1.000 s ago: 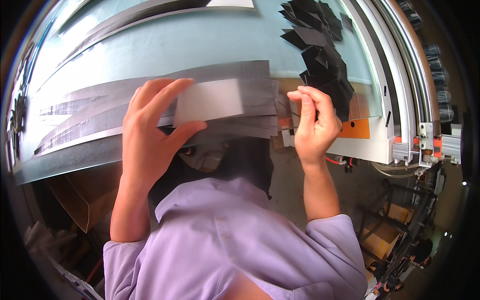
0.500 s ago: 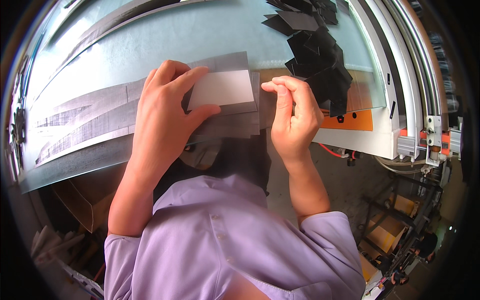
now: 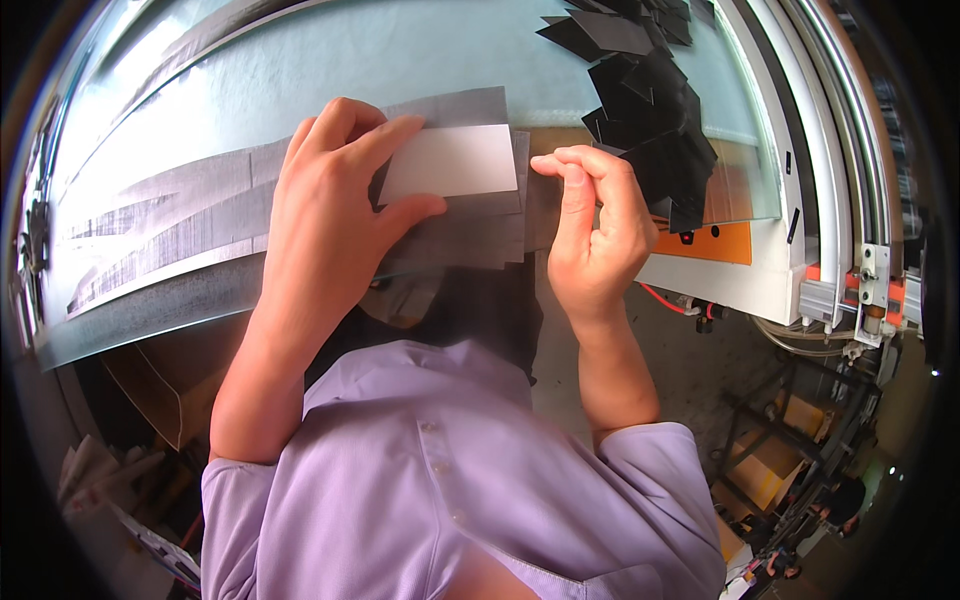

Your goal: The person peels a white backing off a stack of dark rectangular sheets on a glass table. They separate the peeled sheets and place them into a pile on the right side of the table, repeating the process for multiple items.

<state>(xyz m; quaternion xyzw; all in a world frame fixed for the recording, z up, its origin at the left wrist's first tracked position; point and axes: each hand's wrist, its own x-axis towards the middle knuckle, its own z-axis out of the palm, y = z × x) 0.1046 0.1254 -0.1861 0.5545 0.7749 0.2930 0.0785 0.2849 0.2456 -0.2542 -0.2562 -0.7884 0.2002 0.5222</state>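
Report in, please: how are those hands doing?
Left hand: gripping white card by opposite edges, over grey strips. Right hand: right of card, fingers curled, contents unclear. Black pieces: heaped beyond right hand.

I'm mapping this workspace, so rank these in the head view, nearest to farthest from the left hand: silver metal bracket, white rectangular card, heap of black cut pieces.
1. White rectangular card, touched by the left hand.
2. Heap of black cut pieces, right of the card.
3. Silver metal bracket, toward the picture's right edge.
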